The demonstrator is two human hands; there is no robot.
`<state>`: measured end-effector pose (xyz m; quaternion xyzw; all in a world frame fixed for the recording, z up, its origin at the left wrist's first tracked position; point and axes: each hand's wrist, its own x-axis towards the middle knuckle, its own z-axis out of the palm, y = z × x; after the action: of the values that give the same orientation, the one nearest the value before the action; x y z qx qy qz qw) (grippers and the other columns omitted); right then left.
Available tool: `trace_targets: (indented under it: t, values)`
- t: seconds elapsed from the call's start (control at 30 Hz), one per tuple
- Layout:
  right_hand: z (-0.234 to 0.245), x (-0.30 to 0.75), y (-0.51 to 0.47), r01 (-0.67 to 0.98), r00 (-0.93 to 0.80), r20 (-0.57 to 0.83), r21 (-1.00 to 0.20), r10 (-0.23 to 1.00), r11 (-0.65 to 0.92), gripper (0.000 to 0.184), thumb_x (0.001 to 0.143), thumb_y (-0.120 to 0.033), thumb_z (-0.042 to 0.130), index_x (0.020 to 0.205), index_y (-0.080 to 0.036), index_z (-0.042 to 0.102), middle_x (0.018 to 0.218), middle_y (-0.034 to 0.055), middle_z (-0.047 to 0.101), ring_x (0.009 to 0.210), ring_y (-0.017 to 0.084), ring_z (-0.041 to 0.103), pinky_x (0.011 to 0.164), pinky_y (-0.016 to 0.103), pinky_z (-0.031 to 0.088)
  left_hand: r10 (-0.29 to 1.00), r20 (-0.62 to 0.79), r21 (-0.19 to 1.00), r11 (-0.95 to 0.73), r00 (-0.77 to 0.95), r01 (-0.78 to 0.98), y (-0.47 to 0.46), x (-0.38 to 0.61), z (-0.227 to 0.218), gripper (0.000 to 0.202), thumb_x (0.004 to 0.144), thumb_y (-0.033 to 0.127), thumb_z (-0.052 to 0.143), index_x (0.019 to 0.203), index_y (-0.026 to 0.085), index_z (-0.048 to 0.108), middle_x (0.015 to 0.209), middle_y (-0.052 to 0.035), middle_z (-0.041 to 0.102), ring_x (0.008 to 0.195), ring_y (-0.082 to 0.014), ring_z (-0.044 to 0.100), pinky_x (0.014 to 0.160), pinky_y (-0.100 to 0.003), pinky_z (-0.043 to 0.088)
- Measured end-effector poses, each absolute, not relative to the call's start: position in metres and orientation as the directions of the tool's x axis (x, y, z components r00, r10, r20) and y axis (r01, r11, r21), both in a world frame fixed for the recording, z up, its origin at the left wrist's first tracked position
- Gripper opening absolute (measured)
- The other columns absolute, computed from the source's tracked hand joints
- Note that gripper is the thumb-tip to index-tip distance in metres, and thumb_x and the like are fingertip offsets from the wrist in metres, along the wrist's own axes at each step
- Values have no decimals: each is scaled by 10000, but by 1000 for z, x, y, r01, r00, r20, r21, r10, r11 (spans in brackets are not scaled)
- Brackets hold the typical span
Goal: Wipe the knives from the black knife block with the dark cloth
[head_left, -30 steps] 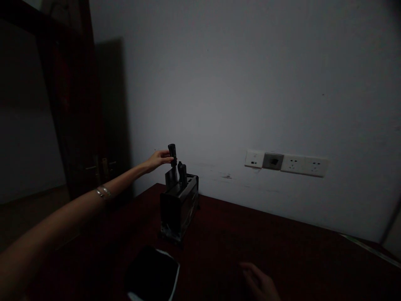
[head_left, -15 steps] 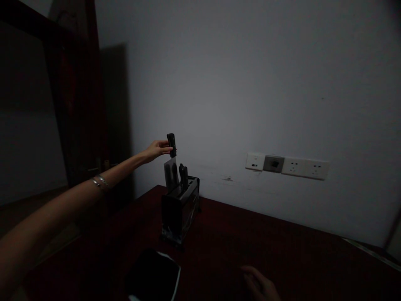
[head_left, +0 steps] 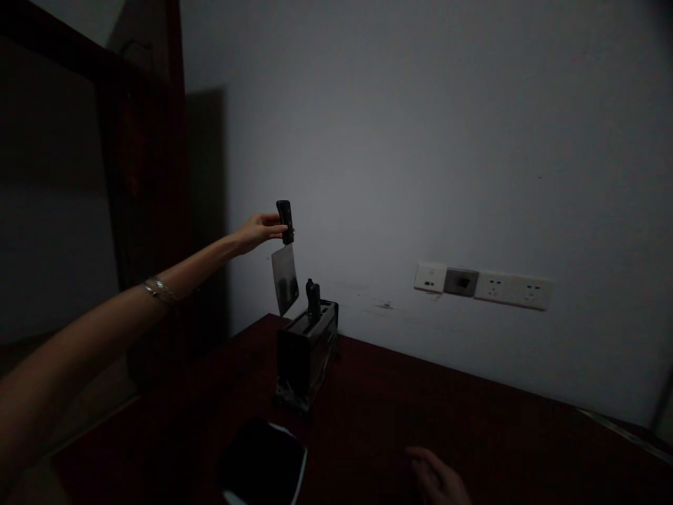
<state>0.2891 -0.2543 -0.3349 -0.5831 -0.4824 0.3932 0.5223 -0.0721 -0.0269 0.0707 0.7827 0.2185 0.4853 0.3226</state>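
Observation:
My left hand [head_left: 256, 230] is stretched out and closed round the black handle of a cleaver [head_left: 284, 270]. Its broad grey blade hangs downward, clear of the dark knife block [head_left: 306, 351] just below it. A second black knife handle [head_left: 313, 298] sticks up from the block. My right hand [head_left: 436, 478] rests low on the dark red table [head_left: 473, 421] near the bottom edge, fingers loosely spread, holding nothing that I can see.
A dark rectangular object with a pale rim [head_left: 263, 463] lies on the table in front of the block. A strip of wall sockets [head_left: 484, 284] runs along the white wall. A dark wooden door frame [head_left: 141, 175] stands at the left.
My left hand has lifted the cleaver straight up, and the blade has come fully out of the block. My right hand has stayed in place.

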Motion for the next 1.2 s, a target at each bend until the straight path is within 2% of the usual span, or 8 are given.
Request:
trace_targets:
  t: [0.07, 0.17, 0.4, 0.57, 0.73, 0.93, 1.1, 1.2]
  values:
    - [-332, 289, -252, 94, 223, 13, -996, 975, -8, 462, 613, -554, 595, 852, -161, 637, 483, -38, 488, 416, 100, 456, 394, 206, 338, 640, 644, 696, -718, 420, 26, -41, -73, 81, 335, 675, 211, 671, 979, 86, 606, 957, -124, 645, 876, -208, 620, 877, -415, 440]
    - [-313, 291, -250, 22, 215, -28, -999, 976, -33, 488, 588, -564, 606, 857, -157, 620, 487, -43, 487, 375, 96, 447, 338, 201, 318, 621, 678, 659, -751, 394, 50, -69, -69, 94, 334, 682, 219, 671, 975, 72, 608, 954, -135, 644, 880, -220, 621, 884, -426, 439]
    - [-213, 296, -273, 5, 154, -16, -1000, 988, -17, 418, 623, -485, 644, 871, -148, 629, 557, -1, 565, 413, 107, 525, 335, 199, 392, 578, 693, 638, -770, 430, 8, -137, -36, 91, 282, 703, 197, 652, 954, 71, 624, 915, -122, 658, 870, -234, 630, 869, -438, 452]
    - [-155, 291, -304, -55, 144, -11, -999, 989, -3, 401, 651, -469, 637, 868, -131, 635, 542, 17, 584, 401, 112, 535, 336, 203, 401, 530, 678, 655, -750, 510, -92, -175, 2, 53, 272, 692, 221, 653, 929, 89, 631, 918, -113, 666, 836, -221, 637, 822, -424, 482]
    - [-125, 285, -335, -83, 123, 2, -996, 992, 12, 363, 704, -435, 602, 866, -112, 641, 506, 21, 578, 392, 112, 544, 331, 185, 374, 510, 668, 677, -719, 541, -157, -201, 44, 1, 233, 677, 206, 646, 885, 102, 635, 906, -98, 667, 859, -209, 630, 796, -367, 493]
    - [-118, 271, -356, -150, 86, -27, -989, 996, -13, 343, 739, -428, 573, 846, -109, 640, 554, 40, 615, 435, 119, 576, 342, 174, 382, 529, 664, 699, -690, 529, -188, -214, 91, -59, 236, 679, 212, 642, 888, 106, 613, 907, -83, 662, 838, -176, 625, 814, -353, 481]
    - [-121, 266, -351, -247, 54, -21, -969, 998, -7, 356, 776, -410, 532, 885, -89, 637, 649, 83, 671, 498, 127, 610, 383, 180, 417, 488, 678, 653, -744, 550, -145, -223, 118, -97, 214, 698, 185, 621, 904, 126, 605, 912, -52, 652, 836, -159, 611, 786, -306, 483]
    - [-130, 266, -341, -283, 50, -74, -957, 996, -57, 374, 796, -405, 498, 861, -65, 639, 670, 114, 687, 523, 142, 632, 462, 219, 473, 454, 700, 608, -784, 551, -127, -225, 129, -115, 198, 718, 186, 604, 909, 136, 591, 869, -34, 647, 804, -149, 605, 759, -288, 484]
